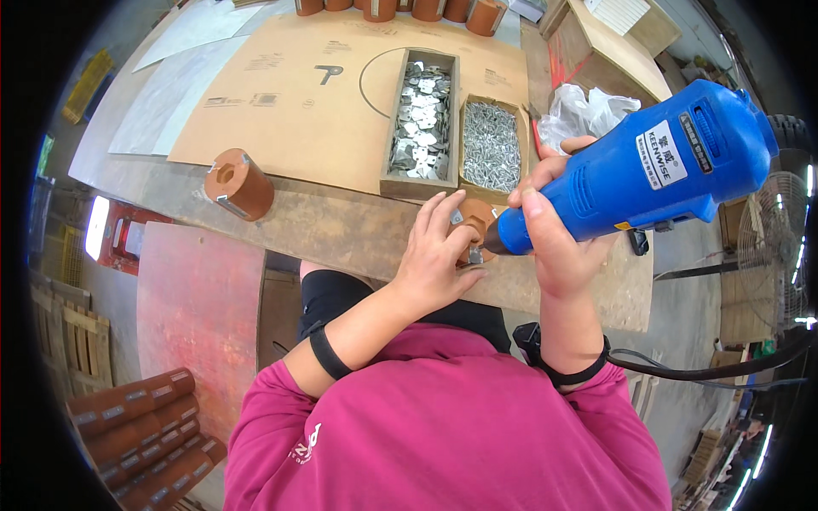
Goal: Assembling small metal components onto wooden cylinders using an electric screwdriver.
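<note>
My right hand grips a blue electric screwdriver, its tip pressed onto a small brown cylinder part at the near edge of the wooden workbench. My left hand is clamped around that brown part, and a small metal plate shows at the part's lower side. The hand hides most of the part.
Two wooden trays behind the hands hold metal plates and screws. Another brown cylinder lies to the left on the bench. More brown cylinders line the far edge and are stacked below left. A white plastic bag lies right.
</note>
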The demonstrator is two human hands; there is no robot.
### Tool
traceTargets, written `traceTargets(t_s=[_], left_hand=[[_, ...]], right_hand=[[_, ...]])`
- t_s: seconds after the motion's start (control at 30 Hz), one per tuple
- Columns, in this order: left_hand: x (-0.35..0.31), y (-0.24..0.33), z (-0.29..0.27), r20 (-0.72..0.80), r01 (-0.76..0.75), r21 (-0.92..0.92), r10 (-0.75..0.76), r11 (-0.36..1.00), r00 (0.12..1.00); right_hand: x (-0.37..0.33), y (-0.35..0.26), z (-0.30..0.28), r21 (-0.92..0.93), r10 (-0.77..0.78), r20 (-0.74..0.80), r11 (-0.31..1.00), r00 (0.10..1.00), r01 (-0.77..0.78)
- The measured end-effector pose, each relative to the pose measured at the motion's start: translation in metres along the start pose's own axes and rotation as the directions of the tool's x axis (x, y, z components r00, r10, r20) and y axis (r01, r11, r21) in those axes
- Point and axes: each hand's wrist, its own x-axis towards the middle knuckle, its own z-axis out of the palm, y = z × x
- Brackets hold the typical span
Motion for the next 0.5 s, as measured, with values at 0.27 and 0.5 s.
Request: traceTargets(t_s=[0.27,0.5], left_hand=[[-0.0007,-0.0044,0.0056,-0.008,0.04,-0.187,-0.042,0.982,0.999],[0.0001,-0.004,0.006,-0.058,0.023,-0.128,-0.031,0.992,0.998]], right_hand=[[0.0024,0.0046,-0.0006,-0.014,-0.041,0.011,0.999,0.999,0.042],[0.0037,0.0075,-0.0031,0.063,-0.04,-0.019,0.997,0.999,0.041]])
